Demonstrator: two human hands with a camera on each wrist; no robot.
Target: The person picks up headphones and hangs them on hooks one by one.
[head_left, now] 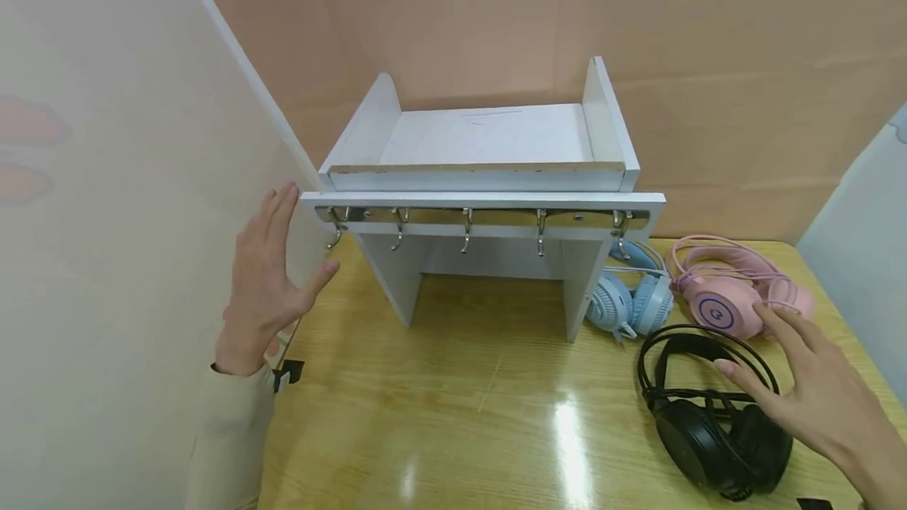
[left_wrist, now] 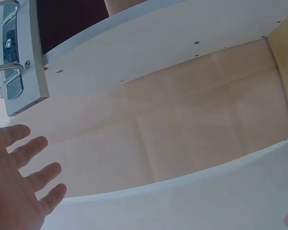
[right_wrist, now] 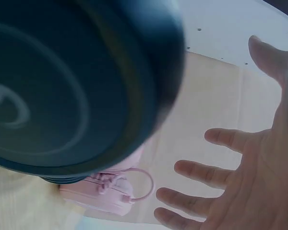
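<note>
In the head view a white shelf stand (head_left: 489, 179) stands on the wooden table, with a row of several metal hooks (head_left: 468, 228) along its front board. My left hand (head_left: 265, 274) is raised beside the board's left end, fingers spread and holding nothing. On the right, my right hand (head_left: 815, 384) hovers over the black headphones (head_left: 701, 439), its fingers extended and apart from them. Behind lie pink headphones (head_left: 723, 297) and light-blue headphones (head_left: 631, 301), next to the stand's right leg. Close up in the right wrist view, a dark ear cup (right_wrist: 53, 96) blocks much of the picture.
A white panel (head_left: 142, 179) rises along the left side and another pale panel (head_left: 871, 234) along the right. Brown paper (head_left: 744, 101) covers the wall behind. A small black clip (head_left: 289, 372) sits at the table's left edge.
</note>
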